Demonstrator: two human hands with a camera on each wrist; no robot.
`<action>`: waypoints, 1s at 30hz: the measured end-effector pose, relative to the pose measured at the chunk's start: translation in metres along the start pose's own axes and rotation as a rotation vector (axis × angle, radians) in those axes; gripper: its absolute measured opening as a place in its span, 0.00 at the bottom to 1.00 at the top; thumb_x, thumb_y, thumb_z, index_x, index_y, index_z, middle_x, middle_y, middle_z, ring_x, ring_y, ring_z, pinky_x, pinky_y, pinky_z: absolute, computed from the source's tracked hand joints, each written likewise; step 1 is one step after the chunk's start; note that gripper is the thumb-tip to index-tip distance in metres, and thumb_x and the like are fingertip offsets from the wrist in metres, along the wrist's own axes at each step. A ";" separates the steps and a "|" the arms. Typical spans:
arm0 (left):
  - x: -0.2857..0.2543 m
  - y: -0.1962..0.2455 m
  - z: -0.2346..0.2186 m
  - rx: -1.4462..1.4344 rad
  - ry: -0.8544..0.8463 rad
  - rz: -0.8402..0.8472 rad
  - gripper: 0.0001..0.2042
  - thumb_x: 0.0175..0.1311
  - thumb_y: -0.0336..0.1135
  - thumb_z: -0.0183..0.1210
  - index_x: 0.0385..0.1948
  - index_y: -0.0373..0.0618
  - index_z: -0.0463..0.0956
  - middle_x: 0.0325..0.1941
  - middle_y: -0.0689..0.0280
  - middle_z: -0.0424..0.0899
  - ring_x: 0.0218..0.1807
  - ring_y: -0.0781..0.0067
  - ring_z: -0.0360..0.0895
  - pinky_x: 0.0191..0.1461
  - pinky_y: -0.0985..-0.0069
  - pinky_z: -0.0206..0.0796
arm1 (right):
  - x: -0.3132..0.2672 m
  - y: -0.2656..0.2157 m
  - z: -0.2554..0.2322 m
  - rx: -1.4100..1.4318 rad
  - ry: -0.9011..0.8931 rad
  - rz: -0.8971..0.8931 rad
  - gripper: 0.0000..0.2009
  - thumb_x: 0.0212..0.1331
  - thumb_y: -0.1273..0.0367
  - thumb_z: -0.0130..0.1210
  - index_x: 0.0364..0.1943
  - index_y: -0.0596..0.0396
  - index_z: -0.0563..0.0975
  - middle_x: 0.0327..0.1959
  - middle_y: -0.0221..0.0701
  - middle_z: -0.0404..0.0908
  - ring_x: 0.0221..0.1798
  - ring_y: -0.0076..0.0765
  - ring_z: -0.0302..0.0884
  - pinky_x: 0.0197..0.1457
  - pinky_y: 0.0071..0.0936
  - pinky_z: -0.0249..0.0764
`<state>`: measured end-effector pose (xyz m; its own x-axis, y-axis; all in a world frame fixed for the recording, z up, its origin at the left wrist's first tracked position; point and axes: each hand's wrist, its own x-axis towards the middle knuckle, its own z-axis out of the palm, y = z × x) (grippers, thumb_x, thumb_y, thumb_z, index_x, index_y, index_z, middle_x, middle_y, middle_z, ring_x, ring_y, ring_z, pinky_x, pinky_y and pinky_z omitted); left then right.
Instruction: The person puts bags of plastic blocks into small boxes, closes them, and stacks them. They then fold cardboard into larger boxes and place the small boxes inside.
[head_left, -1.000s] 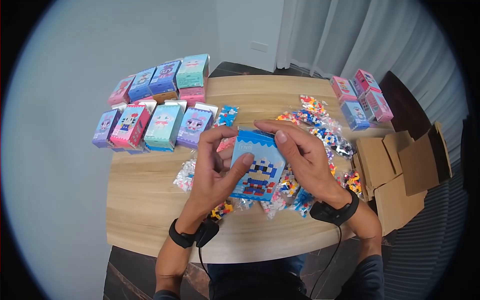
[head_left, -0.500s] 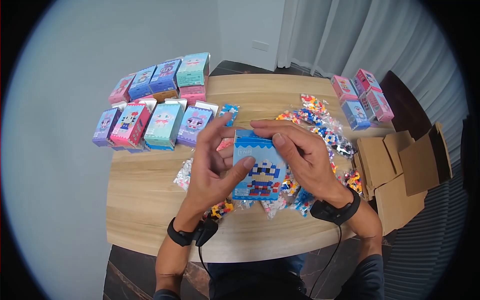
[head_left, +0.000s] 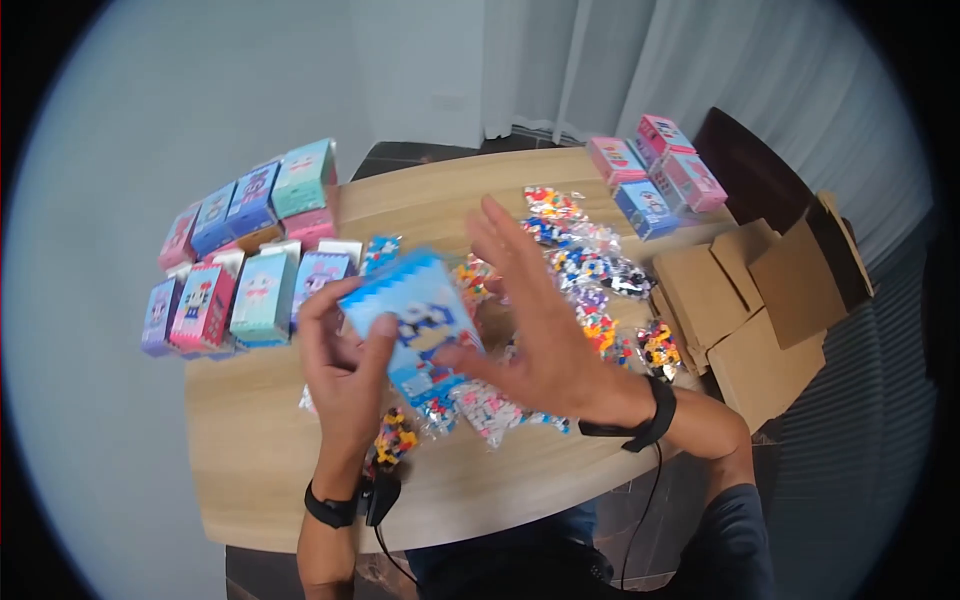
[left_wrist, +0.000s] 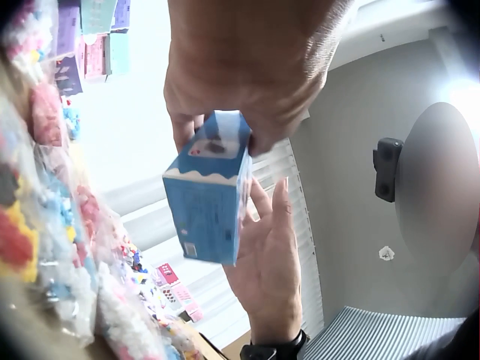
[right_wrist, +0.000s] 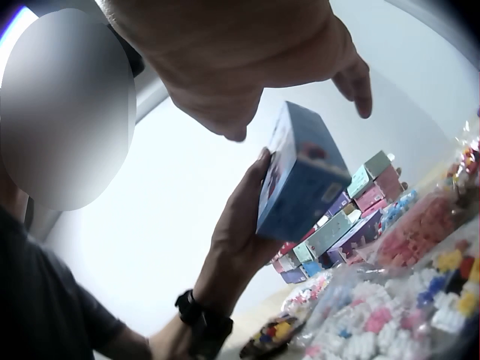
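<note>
A small blue box (head_left: 420, 320) with a pixel-brick figure on its front is tilted above the table, blurred by motion. My left hand (head_left: 345, 385) grips it by its left side, thumb on the front. Fingers spread, my right hand (head_left: 550, 350) is raised at the box's right, its thumb overlapping the front in the head view. A gap shows between the right hand and the box (right_wrist: 304, 176) in the right wrist view. Clear bags of small colored bricks (head_left: 490, 410) lie on the table under and behind the hands.
Pastel figure boxes (head_left: 265, 295), several with raised flaps, stand in rows at the left of the wooden table (head_left: 260, 430). Pink and blue boxes (head_left: 645, 205) are grouped at the back right. An opened cardboard carton (head_left: 770, 360) sits at the right edge, by a dark chair (head_left: 750, 165).
My right hand has come off the box's top and opened out. The left hand has tilted the box to the left. The head view has swung to the right.
</note>
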<state>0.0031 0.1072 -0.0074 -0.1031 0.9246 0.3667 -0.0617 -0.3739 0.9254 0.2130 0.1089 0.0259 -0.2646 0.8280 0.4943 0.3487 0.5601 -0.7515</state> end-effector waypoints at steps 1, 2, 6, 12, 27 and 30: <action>0.003 -0.006 0.003 -0.034 0.072 0.026 0.21 0.69 0.25 0.64 0.61 0.41 0.68 0.58 0.60 0.74 0.53 0.75 0.76 0.52 0.77 0.73 | -0.005 -0.006 0.002 -0.217 -0.045 -0.127 0.43 0.63 0.58 0.68 0.78 0.55 0.58 0.79 0.58 0.51 0.62 0.55 0.75 0.61 0.44 0.77; 0.001 -0.007 0.006 -0.126 0.122 -0.040 0.23 0.69 0.26 0.65 0.62 0.40 0.66 0.59 0.60 0.74 0.57 0.73 0.76 0.56 0.73 0.74 | -0.007 -0.010 0.004 -0.432 -0.093 -0.249 0.45 0.59 0.57 0.70 0.78 0.57 0.58 0.79 0.58 0.51 0.64 0.59 0.72 0.62 0.47 0.76; -0.011 0.001 0.017 -0.191 0.019 -0.104 0.27 0.74 0.31 0.60 0.70 0.40 0.59 0.67 0.55 0.70 0.64 0.64 0.75 0.67 0.65 0.71 | -0.009 0.004 0.013 -0.460 -0.149 -0.092 0.48 0.57 0.58 0.72 0.78 0.60 0.56 0.77 0.58 0.53 0.69 0.64 0.69 0.67 0.50 0.73; -0.003 -0.005 0.010 -0.080 -0.031 0.062 0.27 0.80 0.38 0.53 0.74 0.39 0.55 0.73 0.51 0.66 0.72 0.55 0.72 0.70 0.60 0.73 | 0.061 0.113 -0.090 -0.903 0.251 -0.106 0.45 0.56 0.57 0.66 0.75 0.63 0.59 0.72 0.59 0.61 0.69 0.69 0.65 0.71 0.57 0.65; 0.003 -0.020 0.000 0.171 -0.159 -0.008 0.14 0.76 0.25 0.54 0.60 0.38 0.74 0.69 0.56 0.70 0.71 0.64 0.71 0.73 0.65 0.68 | 0.102 0.284 -0.205 -1.569 0.133 0.388 0.26 0.65 0.51 0.58 0.58 0.54 0.78 0.61 0.42 0.79 0.61 0.51 0.78 0.62 0.51 0.69; 0.005 -0.014 -0.003 0.216 -0.077 -0.023 0.14 0.75 0.26 0.56 0.59 0.39 0.75 0.68 0.57 0.71 0.70 0.63 0.71 0.70 0.66 0.69 | 0.104 0.256 -0.187 -1.518 0.069 0.455 0.24 0.67 0.53 0.57 0.59 0.54 0.79 0.64 0.40 0.78 0.65 0.53 0.77 0.63 0.54 0.70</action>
<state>0.0000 0.1168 -0.0185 -0.0280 0.9388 0.3434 0.1513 -0.3356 0.9298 0.4426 0.3428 -0.0333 0.1328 0.9029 0.4088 0.9314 -0.2547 0.2599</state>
